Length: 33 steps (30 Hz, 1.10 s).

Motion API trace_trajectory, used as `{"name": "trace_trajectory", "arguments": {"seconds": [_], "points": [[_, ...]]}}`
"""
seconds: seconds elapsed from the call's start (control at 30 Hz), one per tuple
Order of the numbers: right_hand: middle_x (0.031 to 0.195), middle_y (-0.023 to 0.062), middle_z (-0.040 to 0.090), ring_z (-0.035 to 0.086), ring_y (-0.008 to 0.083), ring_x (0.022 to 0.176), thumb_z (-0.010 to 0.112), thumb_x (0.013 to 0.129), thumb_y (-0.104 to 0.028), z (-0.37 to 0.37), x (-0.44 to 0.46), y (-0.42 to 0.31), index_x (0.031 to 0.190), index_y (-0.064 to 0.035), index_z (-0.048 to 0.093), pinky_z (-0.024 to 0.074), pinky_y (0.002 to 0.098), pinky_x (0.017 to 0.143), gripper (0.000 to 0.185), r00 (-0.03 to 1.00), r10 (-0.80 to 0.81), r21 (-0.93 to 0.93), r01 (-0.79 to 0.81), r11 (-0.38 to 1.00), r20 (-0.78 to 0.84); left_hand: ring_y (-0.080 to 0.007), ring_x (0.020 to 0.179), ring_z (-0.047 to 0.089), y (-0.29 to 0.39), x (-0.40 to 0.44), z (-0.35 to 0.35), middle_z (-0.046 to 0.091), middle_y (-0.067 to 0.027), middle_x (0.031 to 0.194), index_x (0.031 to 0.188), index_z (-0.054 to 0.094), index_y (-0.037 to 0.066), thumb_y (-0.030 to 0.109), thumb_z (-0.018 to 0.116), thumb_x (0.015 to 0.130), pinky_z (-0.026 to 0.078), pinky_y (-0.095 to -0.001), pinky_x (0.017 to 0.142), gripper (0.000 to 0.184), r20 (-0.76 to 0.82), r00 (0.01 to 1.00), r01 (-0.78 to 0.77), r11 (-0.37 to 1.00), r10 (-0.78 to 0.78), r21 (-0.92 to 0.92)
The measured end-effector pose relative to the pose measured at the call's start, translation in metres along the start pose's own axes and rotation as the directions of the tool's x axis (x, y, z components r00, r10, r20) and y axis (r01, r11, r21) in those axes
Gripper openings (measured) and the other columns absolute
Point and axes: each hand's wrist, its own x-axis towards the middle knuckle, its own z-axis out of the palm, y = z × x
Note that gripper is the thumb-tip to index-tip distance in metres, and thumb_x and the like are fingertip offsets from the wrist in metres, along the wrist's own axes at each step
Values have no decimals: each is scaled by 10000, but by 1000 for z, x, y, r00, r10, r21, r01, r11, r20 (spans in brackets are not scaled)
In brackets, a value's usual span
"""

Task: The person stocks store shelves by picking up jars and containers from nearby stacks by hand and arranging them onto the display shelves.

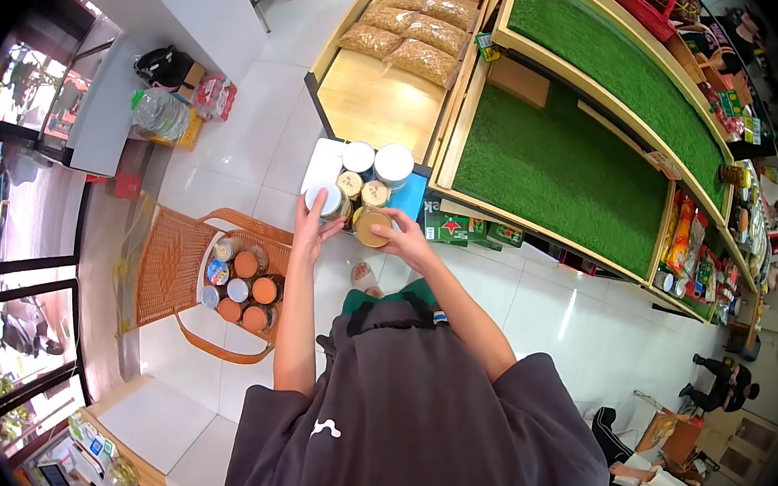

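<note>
My left hand is wrapped round a jar with a white lid, near the front of a small stand. Beside it, my right hand grips a jar with a gold lid. Just behind them, two jars with patterned cream lids and two white-lidded jars stand close together. A white surface shows left of the jars and a blue one to their right. The jars' contents are mostly hidden under the lids and my fingers.
A wicker chair at the left holds several jars with orange and white lids. Beyond the stand, a wooden shelf bears bagged goods. Green-lined shelves run right, with green boxes below. People are at the far right.
</note>
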Motion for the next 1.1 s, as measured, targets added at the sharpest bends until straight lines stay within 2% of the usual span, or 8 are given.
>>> {"name": "trace_trajectory", "arguments": {"seconds": [0.17, 0.23, 0.3, 0.33, 0.53, 0.63, 0.87, 1.1], "points": [[1255, 101, 518, 611, 257, 1050, 721, 830, -120, -27, -26, -6, 1255, -52, 483, 563, 414, 830, 492, 996, -69, 195, 78, 978, -52, -276, 881, 651, 4, -1, 8, 526, -140, 1193, 1321, 365, 120, 393, 689, 845, 592, -338, 658, 638, -11, 1000, 8, 1000, -8, 5], [1283, 117, 491, 606, 281, 1054, 696, 847, -112, -45, -37, -9, 1287, -58, 449, 561, 426, 815, 508, 971, -200, 286, 230, 930, -130, -272, 958, 626, -2, 7, 6, 522, -140, 1197, 1299, 387, 87, 344, 688, 855, 600, -356, 692, 595, 32, 993, -107, 992, 110, -69], [1261, 131, 510, 598, 295, 1066, 671, 860, -105, -68, -49, -20, 1314, -64, 410, 562, 428, 810, 525, 957, -201, 282, 257, 924, -211, -272, 987, 613, -3, 10, 6, 520, -139, 1198, 1289, 399, 75, 322, 686, 859, 601, -362, 705, 573, 23, 995, -98, 994, 99, -55], [1237, 136, 524, 537, 315, 1160, 639, 878, -103, -80, -53, -24, 1254, -77, 429, 515, 530, 911, 431, 936, -218, 254, 290, 923, -278, -271, 1015, 600, -1, 10, 7, 518, -139, 1199, 1279, 411, 62, 301, 684, 863, 603, -368, 718, 552, 18, 995, -97, 994, 98, -46], [1229, 123, 503, 536, 297, 1117, 633, 892, -147, -191, -36, -36, 1222, -64, 436, 509, 522, 928, 393, 849, -285, 340, 454, 824, -444, -277, 1029, 598, 9, -7, 39, 506, -136, 1220, 1311, 414, 71, 275, 684, 862, 602, -380, 744, 562, -29, 987, -158, 987, 159, 35], [1202, 141, 520, 535, 280, 1107, 641, 888, -150, -238, -10, -48, 1279, -34, 405, 516, 500, 908, 470, 805, -214, 348, 457, 819, -553, -277, 1032, 599, 20, -25, 70, 499, -134, 1232, 1330, 417, 88, 256, 683, 860, 601, -385, 752, 566, -69, 983, -170, 985, 171, 31], [1263, 106, 436, 524, 267, 1124, 669, 878, -169, -323, 74, -60, 1211, -46, 426, 515, 501, 933, 431, 846, -86, 346, 305, 887, -527, -258, 1015, 611, -5, -27, 149, 505, -119, 1220, 1345, 395, 94, 225, 683, 861, 603, -419, 740, 578, -26, 992, -119, 991, 121, 63], [1304, 102, 452, 502, 266, 1172, 694, 856, -166, -356, 95, -47, 1318, -75, 411, 490, 462, 957, 548, 902, -9, 231, 120, 965, -432, -263, 1046, 588, -50, -12, 212, 482, -119, 1237, 1365, 372, 110, 246, 677, 868, 590, -400, 763, 598, -81, 985, -138, 980, 150, 143]]}}
